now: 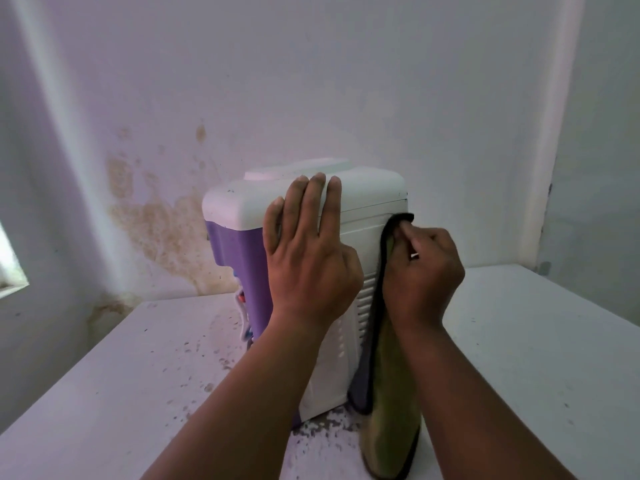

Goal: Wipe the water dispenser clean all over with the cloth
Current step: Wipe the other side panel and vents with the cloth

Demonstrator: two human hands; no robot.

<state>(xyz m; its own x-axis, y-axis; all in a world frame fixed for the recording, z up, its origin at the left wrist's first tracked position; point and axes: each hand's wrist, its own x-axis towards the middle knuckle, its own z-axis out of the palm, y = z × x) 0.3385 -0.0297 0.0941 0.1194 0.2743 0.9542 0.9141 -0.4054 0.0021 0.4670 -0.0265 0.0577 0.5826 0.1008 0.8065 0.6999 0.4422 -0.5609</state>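
Nearest the camera, the green, dark-edged cloth (388,393) hangs to the white counter (540,341), its top gripped in the curled fingers of the right hand (420,271) against the dispenser's right rear edge. Left hand (311,258) presses flat, fingers straight, over the top edge of the white-and-purple water dispenser (367,216). Bare counter lies either side; the stained wall (166,216) stands close behind.

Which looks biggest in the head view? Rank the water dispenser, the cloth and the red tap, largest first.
1. water dispenser, by far the largest.
2. cloth, a long strip hanging from the right hand.
3. red tap, tiny and partly hidden.
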